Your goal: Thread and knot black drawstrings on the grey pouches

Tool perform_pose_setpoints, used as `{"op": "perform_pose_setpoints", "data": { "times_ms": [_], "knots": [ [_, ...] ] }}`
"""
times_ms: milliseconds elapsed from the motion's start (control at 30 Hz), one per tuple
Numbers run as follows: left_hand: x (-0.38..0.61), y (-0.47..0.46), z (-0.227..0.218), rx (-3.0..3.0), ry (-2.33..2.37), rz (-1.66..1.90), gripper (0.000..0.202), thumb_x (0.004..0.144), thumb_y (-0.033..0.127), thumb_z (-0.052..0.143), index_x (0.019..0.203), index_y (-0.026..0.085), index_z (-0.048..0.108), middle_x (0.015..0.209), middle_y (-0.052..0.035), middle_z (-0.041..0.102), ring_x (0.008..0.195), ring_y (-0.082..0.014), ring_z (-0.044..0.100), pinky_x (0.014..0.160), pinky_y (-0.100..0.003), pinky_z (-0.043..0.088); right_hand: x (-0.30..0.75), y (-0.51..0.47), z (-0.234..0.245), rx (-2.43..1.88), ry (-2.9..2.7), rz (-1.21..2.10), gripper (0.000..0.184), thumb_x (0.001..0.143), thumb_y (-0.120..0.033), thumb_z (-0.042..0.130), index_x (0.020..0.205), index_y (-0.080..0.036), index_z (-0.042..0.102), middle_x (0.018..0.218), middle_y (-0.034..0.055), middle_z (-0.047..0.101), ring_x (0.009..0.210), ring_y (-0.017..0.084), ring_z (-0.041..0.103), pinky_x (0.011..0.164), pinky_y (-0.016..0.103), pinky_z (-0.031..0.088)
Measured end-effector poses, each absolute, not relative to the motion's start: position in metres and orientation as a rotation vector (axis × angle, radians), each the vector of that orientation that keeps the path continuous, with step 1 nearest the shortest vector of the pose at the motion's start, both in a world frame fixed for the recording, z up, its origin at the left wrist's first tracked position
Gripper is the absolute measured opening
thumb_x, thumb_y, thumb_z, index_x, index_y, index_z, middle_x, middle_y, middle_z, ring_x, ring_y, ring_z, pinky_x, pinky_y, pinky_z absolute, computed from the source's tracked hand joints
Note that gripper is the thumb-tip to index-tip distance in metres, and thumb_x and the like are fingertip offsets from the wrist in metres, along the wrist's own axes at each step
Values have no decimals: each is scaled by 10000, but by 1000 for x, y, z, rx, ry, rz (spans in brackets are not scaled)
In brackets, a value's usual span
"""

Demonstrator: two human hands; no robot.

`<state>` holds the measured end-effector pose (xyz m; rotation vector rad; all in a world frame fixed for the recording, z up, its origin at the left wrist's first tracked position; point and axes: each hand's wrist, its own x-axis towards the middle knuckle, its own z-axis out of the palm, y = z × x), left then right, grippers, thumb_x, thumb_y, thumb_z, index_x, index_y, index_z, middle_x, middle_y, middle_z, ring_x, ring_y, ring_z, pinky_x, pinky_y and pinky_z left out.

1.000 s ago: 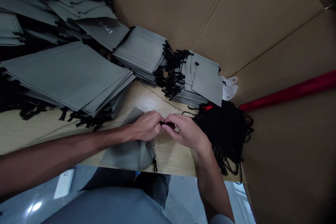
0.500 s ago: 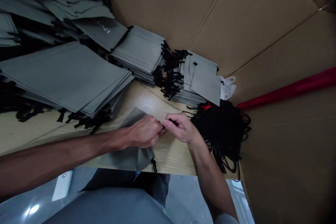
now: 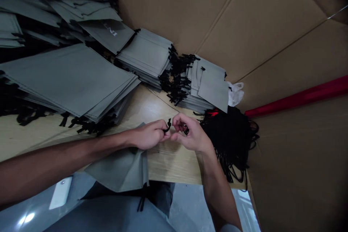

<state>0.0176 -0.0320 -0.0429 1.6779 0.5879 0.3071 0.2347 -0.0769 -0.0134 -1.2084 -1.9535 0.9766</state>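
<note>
My left hand is closed around a black drawstring, whose knotted end sticks up past the thumb. Beneath this hand and forearm hangs a grey drawstring pouch, creased and partly over the table's front edge, with another black cord end dangling from its lower corner. Just to the right, my right hand is curled, its thumb and fingertips apart. A small black piece shows inside its fingers; whether it is cord I cannot tell. The two hands are close but not touching.
Stacks of grey pouches cover the table's left; smaller stacks stand at the back. A heap of black cords lies by my right forearm. Cardboard walls enclose the back and right, with a red strip across.
My right hand has let go of the drawstring end and its fingers have spread. The knotted end now stands up from my left hand. The pouch has shifted towards me, over the table edge.
</note>
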Motion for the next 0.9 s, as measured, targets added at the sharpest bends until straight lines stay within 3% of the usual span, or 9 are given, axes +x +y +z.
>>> {"op": "perform_pose_setpoints", "data": {
  "times_ms": [133, 367, 500, 700, 900],
  "knots": [
    [20, -30, -41, 1629, 482, 234, 175, 761, 230, 476, 599, 228, 408, 525, 21, 394, 526, -140, 364, 507, -292, 352, 232, -80, -11, -1215, -2036, 930, 483, 910, -505, 851, 1229, -244, 599, 932, 5, 627, 778, 159, 569, 680, 276, 470],
    [22, -27, -37, 1359, 394, 61, 220, 678, 225, 538, 538, 236, 369, 477, 31, 294, 447, -117, 226, 439, -307, 191, 231, -82, -7, -1168, -2265, 760, 134, 1063, -361, 681, 1033, -233, 654, 915, 11, 661, 787, 149, 588, 731, 273, 455],
    [22, -24, -42, 1239, 485, 67, 195, 624, 233, 508, 508, 239, 351, 469, 34, 253, 443, -104, 179, 449, -292, 146, 231, -85, -5, -1197, -2312, 726, 226, 1086, -358, 631, 909, -219, 602, 767, -28, 574, 692, 129, 512, 663, 267, 378],
    [24, -23, -48, 1170, 510, 152, 202, 607, 263, 499, 480, 240, 344, 443, 37, 264, 441, -91, 180, 475, -290, 140, 229, -85, -2, -1192, -2313, 765, 345, 1118, -322, 539, 792, -212, 523, 700, -43, 496, 638, 107, 429, 637, 271, 319],
    [24, -31, -32, 1201, 466, 313, 128, 604, 286, 466, 517, 238, 385, 469, 47, 293, 477, -99, 240, 509, -309, 181, 229, -84, -14, -1161, -1983, 1015, 434, 1133, -376, 504, 729, -225, 456, 621, -57, 415, 568, 107, 349, 579, 282, 287]
  ]
}}
